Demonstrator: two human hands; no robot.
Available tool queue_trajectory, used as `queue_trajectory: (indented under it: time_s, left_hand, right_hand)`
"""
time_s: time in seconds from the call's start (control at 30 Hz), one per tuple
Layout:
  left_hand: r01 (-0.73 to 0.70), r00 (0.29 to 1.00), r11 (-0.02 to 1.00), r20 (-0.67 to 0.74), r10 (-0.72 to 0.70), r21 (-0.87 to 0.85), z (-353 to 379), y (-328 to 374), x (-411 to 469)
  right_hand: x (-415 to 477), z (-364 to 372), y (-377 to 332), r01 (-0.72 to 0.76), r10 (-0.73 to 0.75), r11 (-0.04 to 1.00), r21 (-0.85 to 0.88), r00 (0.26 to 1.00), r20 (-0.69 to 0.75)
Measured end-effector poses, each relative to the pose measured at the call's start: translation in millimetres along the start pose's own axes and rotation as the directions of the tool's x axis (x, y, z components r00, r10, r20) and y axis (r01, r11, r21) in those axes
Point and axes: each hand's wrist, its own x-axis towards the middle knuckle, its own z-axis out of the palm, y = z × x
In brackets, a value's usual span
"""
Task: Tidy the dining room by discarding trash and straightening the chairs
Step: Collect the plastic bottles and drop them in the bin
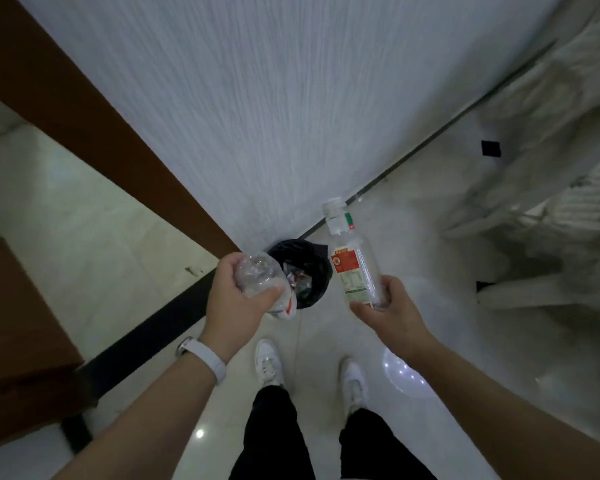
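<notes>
A small bin with a black liner [312, 261] stands on the floor against the white wall, with trash inside. My left hand [236, 299] grips a crumpled clear plastic bottle [260, 275] held over the bin's left rim, bottom end toward me. My right hand [392, 310] holds a second clear bottle [354, 265] by its base, to the right of the bin; it has a white cap and a red-and-green label and points up and away. My white shoes stand just before the bin.
A white wall [291, 116] rises ahead, with a brown door frame [84, 109] on its left. A brown cabinet [18, 334] stands at the left edge. White chairs [548, 216] stand at the right. The floor is pale glossy tile [447, 341].
</notes>
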Motion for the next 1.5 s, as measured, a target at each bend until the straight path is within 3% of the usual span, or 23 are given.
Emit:
queue_trajectory:
  time_s: [0.1, 0.37, 0.67, 0.8, 0.93, 1.13, 1.33, 1.5]
  left_hand:
    - [0.012, 0.998, 1.000, 0.055, -0.013, 0.016, 6.2, -26.3, 48.2]
    - [0.058, 0.984, 0.993, 0.160, -0.074, 0.106, 50.9, -121.6, 150.3]
    - [0.119, 0.978, 0.973, 0.146, -0.150, 0.198, 123.6, -255.7, 225.2]
    - [0.140, 0.969, 0.959, 0.164, -0.183, 0.245, 147.2, -310.1, 238.2]
    - [0.156, 0.954, 0.939, 0.201, -0.224, 0.306, 158.8, -342.1, 242.4]
    - [0.072, 0.942, 0.906, 0.270, -0.199, 0.417, 154.4, -349.2, 246.1]
    - [-0.062, 0.935, 0.875, 0.335, -0.117, 0.480, 137.8, -312.0, 245.8]
    - [-0.295, 0.892, 0.822, 0.450, 0.054, 0.488, 116.3, -245.5, 235.5]
  right_hand:
    - [24.7, 31.2, 12.2, -0.080, 0.080, 0.997, 0.012, 0.995, -0.064]
    - [123.1, 106.3, 82.1, -0.191, 0.191, 0.981, -0.010, 0.980, -0.048]
    - [240.2, 159.9, 193.4, -0.187, 0.185, 0.968, -0.168, 0.982, -0.027]
    - [270.7, 177.3, 239.4, -0.169, 0.178, 0.942, -0.289, 0.984, 0.007]
    - [286.2, 188.5, 264.0, -0.149, 0.162, 0.941, -0.304, 0.987, 0.017]
    - [295.5, 194.2, 254.8, -0.077, 0.078, 0.964, -0.254, 0.997, -0.006]
    - [279.4, 172.4, 224.2, -0.010, 0.008, 0.967, -0.254, 1.000, -0.009]
    - [245.5, 138.7, 171.7, 0.065, -0.067, 0.933, -0.354, 0.998, 0.007]
